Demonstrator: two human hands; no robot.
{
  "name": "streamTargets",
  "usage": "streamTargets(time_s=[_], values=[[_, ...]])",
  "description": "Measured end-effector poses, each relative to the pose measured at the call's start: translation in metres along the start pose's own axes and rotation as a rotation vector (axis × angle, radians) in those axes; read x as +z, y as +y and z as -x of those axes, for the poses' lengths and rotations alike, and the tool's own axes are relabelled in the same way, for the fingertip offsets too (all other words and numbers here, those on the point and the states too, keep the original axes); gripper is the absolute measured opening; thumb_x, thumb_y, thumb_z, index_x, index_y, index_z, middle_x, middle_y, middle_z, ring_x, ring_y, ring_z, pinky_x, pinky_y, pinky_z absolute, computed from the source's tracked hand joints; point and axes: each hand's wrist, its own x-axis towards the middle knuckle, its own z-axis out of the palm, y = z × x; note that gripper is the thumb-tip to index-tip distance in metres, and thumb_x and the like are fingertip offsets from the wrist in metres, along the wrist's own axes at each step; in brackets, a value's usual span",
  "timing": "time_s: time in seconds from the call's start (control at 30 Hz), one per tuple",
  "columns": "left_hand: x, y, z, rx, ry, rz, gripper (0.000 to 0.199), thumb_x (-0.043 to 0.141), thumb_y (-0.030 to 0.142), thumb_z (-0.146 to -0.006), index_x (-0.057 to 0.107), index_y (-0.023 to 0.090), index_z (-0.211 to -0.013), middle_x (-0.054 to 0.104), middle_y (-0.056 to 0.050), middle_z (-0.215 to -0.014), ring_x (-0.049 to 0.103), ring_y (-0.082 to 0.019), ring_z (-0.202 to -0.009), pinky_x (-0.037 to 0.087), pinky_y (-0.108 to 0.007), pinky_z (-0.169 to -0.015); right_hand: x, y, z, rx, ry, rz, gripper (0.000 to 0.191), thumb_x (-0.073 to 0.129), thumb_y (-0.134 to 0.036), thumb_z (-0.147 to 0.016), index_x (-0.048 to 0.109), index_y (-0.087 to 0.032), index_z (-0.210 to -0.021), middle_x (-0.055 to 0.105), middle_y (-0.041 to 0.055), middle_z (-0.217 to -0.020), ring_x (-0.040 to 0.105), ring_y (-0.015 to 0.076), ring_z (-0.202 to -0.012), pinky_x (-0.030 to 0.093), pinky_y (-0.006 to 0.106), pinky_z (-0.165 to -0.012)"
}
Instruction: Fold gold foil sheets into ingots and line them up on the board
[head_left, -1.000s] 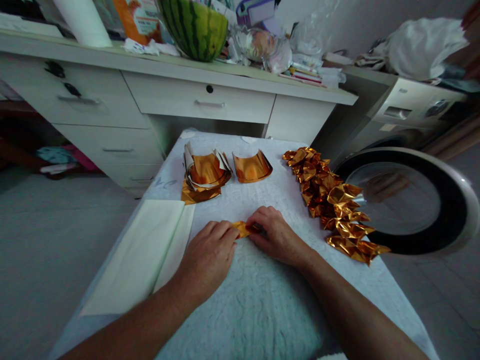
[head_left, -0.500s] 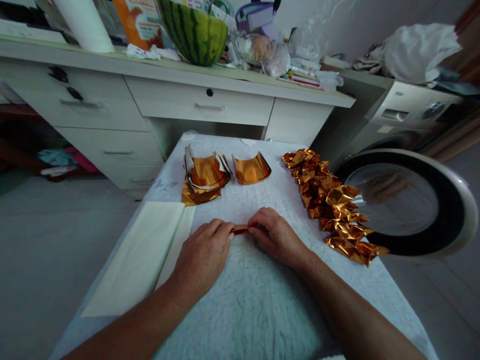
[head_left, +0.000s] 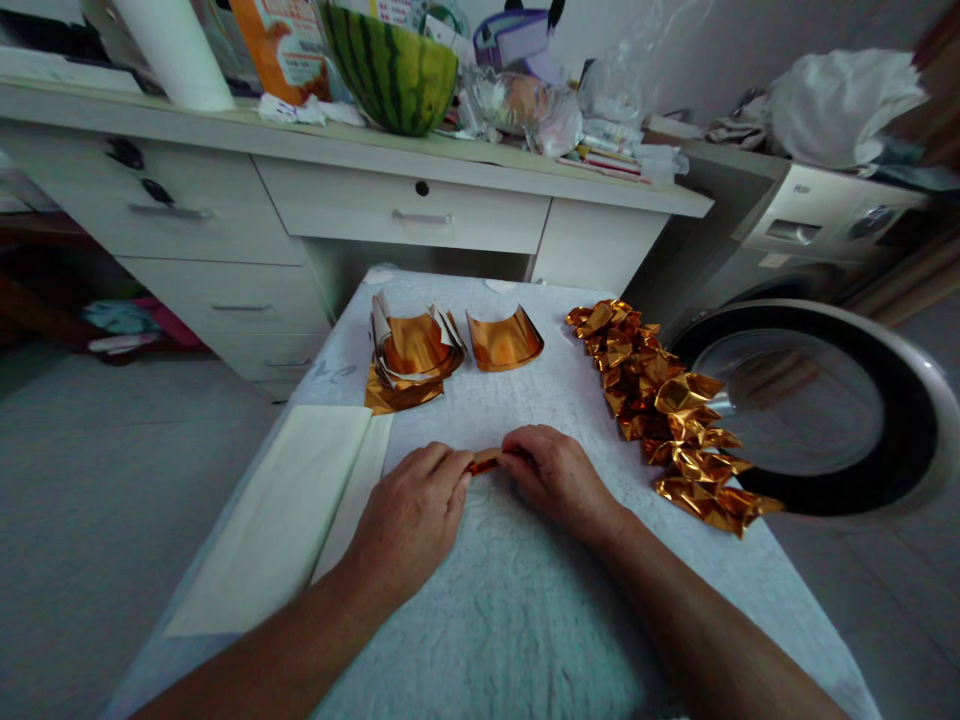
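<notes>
A narrow folded strip of copper-gold foil paper (head_left: 486, 461) spans the gap between my two hands, low over the covered table (head_left: 517, 610). My left hand (head_left: 416, 510) is closed on its left end, and my right hand (head_left: 559, 480) pinches its right end; both ends are hidden by fingers. Beyond them stand a curled stack of gold foil sheets (head_left: 415, 345) and a smaller curled foil pile (head_left: 506, 342). To the right runs a row of folded gold foil pieces (head_left: 645, 390), pointed and shiny.
Pale paper sheets (head_left: 277, 510) lie along the table's left side. A white drawer desk (head_left: 345, 180) stands behind, bearing a cut watermelon (head_left: 397, 75) and plastic bags. At the right is a washing machine (head_left: 795, 220) with its round door (head_left: 919, 400) swung out beside the table.
The foil strip now slants slightly, its right end higher. Both hands have shifted only a little, and a bit more of the strip shows between them.
</notes>
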Motion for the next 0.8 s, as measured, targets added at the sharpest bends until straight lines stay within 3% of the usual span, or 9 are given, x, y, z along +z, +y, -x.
streamTargets(time_s=[0.27, 0.47, 0.7, 0.8], values=[[-0.0027, -0.0015, -0.0009, 0.021, 0.112, 0.045, 0.023, 0.042, 0.017, -0.095, 0.063, 0.017, -0.105, 0.067, -0.006, -0.095, 0.065, -0.019, -0.087, 0.055, -0.034, -0.08, -0.002, 0.0005, 0.0008, -0.019, 0.037, -0.023, 0.012, 0.055, -0.016, -0.089, 0.065, -0.02, -0.094, 0.068, 0.0031, -0.085, 0.061, 0.0149, -0.075, 0.044, 0.026, -0.07], [-0.0075, -0.0019, -0.0003, -0.095, 0.037, -0.016, 0.028, 0.04, 0.024, -0.098, 0.066, 0.016, -0.106, 0.07, -0.007, -0.093, 0.068, -0.021, -0.082, 0.055, -0.038, -0.078, -0.0044, -0.0016, 0.0015, -0.023, 0.048, -0.045, 0.013, 0.054, -0.016, -0.089, 0.065, -0.02, -0.094, 0.068, 0.0026, -0.084, 0.061, 0.0146, -0.074, 0.044, 0.025, -0.07], [-0.0069, -0.002, -0.0008, -0.083, 0.038, -0.007, 0.032, 0.038, 0.022, -0.098, 0.067, 0.014, -0.111, 0.071, -0.008, -0.094, 0.068, -0.022, -0.086, 0.055, -0.038, -0.081, -0.005, -0.0068, 0.0019, 0.037, 0.011, -0.099, 0.014, 0.048, -0.02, -0.092, 0.062, -0.02, -0.092, 0.062, -0.0023, -0.066, 0.054, 0.0114, -0.056, 0.038, 0.023, -0.058], [-0.0054, -0.0037, -0.0007, -0.08, 0.045, -0.016, 0.034, 0.037, 0.021, -0.098, 0.067, 0.013, -0.113, 0.071, -0.008, -0.095, 0.068, -0.021, -0.086, 0.055, -0.037, -0.081, -0.0049, -0.0085, 0.0021, 0.036, 0.014, -0.113, 0.014, 0.046, -0.02, -0.092, 0.061, -0.02, -0.092, 0.061, -0.002, -0.066, 0.054, 0.0115, -0.056, 0.038, 0.023, -0.058]])
